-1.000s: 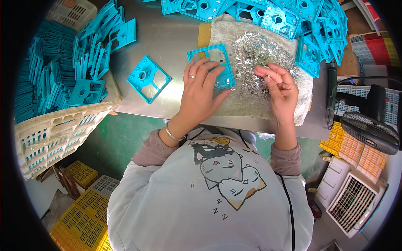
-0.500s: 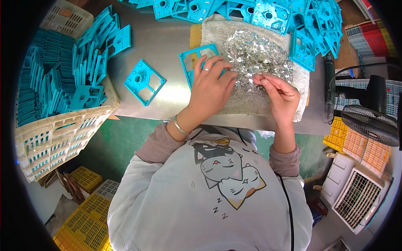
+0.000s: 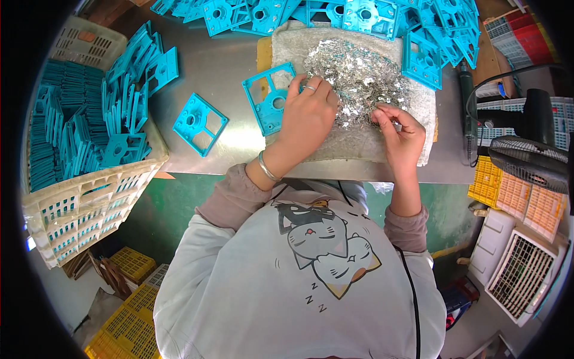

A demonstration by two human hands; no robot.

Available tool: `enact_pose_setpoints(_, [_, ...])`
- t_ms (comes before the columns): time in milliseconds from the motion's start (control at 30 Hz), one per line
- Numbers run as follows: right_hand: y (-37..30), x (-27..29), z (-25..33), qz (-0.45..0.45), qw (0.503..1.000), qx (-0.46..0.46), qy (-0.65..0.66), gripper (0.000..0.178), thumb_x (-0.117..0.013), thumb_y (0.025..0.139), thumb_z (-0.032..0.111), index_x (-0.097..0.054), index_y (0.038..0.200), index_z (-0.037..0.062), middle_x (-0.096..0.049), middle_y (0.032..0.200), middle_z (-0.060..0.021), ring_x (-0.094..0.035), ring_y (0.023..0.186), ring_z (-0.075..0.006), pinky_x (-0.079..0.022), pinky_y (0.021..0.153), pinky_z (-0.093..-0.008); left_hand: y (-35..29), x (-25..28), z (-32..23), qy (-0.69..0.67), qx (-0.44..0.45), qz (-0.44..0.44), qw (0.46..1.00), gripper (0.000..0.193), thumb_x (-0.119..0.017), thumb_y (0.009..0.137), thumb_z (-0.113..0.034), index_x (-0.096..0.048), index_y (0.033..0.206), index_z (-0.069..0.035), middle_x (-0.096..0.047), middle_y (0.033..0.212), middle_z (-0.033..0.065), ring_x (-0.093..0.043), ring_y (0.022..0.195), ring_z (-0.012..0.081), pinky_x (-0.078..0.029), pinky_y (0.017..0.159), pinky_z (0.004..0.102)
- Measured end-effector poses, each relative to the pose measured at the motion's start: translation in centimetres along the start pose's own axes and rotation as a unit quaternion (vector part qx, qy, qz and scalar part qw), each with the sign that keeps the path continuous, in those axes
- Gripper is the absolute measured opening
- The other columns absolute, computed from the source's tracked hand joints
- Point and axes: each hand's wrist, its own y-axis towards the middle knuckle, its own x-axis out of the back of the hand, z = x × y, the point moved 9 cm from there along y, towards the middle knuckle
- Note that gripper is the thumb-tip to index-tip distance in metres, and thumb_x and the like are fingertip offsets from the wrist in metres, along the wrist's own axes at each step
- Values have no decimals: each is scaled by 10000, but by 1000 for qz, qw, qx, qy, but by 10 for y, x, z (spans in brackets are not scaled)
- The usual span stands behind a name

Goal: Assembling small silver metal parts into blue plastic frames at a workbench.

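Small silvery metal pieces (image 3: 365, 81) lie in a loose pile on a grey cloth (image 3: 353, 146). At the pile's left edge is my left hand (image 3: 308, 113), its fingers bent and drawn together, the tips hidden among the pieces. On the pile's right side my right hand (image 3: 402, 136) makes a pinch of thumb and forefinger; whatever is between them is too small to name. A turquoise plastic frame (image 3: 261, 107) with a round hole lies flat just left of my left hand, partly covered by it. Another turquoise frame (image 3: 194, 119) rests farther left on the metal table (image 3: 233, 57).
Many turquoise frames (image 3: 371, 17) are heaped along the far side. A white crate (image 3: 95, 179) packed with more stands at the left. To the right are a dark-handled tool (image 3: 468, 110) with a cable and a black fan (image 3: 529, 152). Yellow crates (image 3: 128, 263) stand below left.
The whole view has shifted slightly. My left hand's fingers, spread before, have drawn together at the pile's edge, uncovering more of the frame beside it. My right hand stays pinched.
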Motion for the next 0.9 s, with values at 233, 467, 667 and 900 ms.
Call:
enact_pose_setpoints(233, [5,-3,30,-5,942,179,-286,123,-792,819,97,-760,924,43,-748,897,-99,-677,813,-294,-490,832,-376,4,9,1,-64,-39,-3,997,25,-647,798,-97,-661,805,-78,-606,939,64,-611,1005,239,-438,971,429])
enact_pose_setpoints(467, [2,0,33,-16,933,182,-310,164,-792,820,108,-748,958,32,-738,968,-116,-682,837,-294,-481,874,-380,1,7,2,-102,-35,-2,994,100,-732,804,-93,-690,894,-78,-651,963,65,-629,996,263,-459,931,416])
enact_pose_setpoints(667, [-4,20,72,-13,987,155,-43,97,-732,873,33,-653,894,-18,-666,871,-104,-627,799,-254,-510,854,-417,-4,17,19,-388,91,-43,916,139,-750,865,-17,-672,980,-27,-683,997,87,-655,924,241,-499,853,343])
enact_pose_setpoints(900, [-26,76,174,166,717,140,663,648,-362,1058,590,-416,588,147,-457,640,-10,-458,626,-186,-440,964,-506,3,30,9,-537,110,-69,834,104,-702,922,-26,-682,1022,-5,-696,991,105,-659,917,238,-511,819,327])
